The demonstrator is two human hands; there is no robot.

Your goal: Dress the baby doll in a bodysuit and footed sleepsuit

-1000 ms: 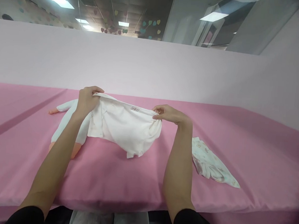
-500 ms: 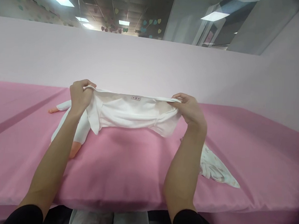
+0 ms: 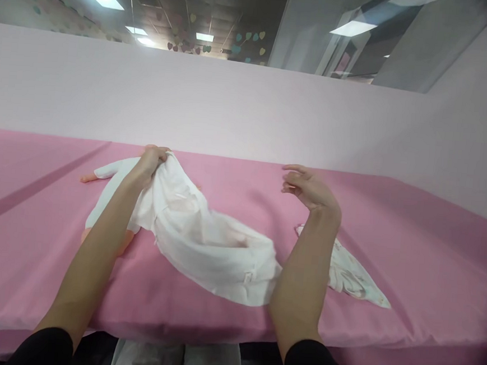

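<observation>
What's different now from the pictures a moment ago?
The right hand's grip has let go of the plain white cloth garment; its freed end has dropped toward the right forearm. The left hand's grip has shifted slightly right, still holding the other end. The pale-suited doll and crumpled pale patterned cloth lie where they were.

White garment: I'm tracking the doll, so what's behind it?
Visible beyond the white garment: pink cover and, to the left, part of the doll. An orange bit peeks past the garment's upper edge. Most of the doll's other side is covered.
</observation>
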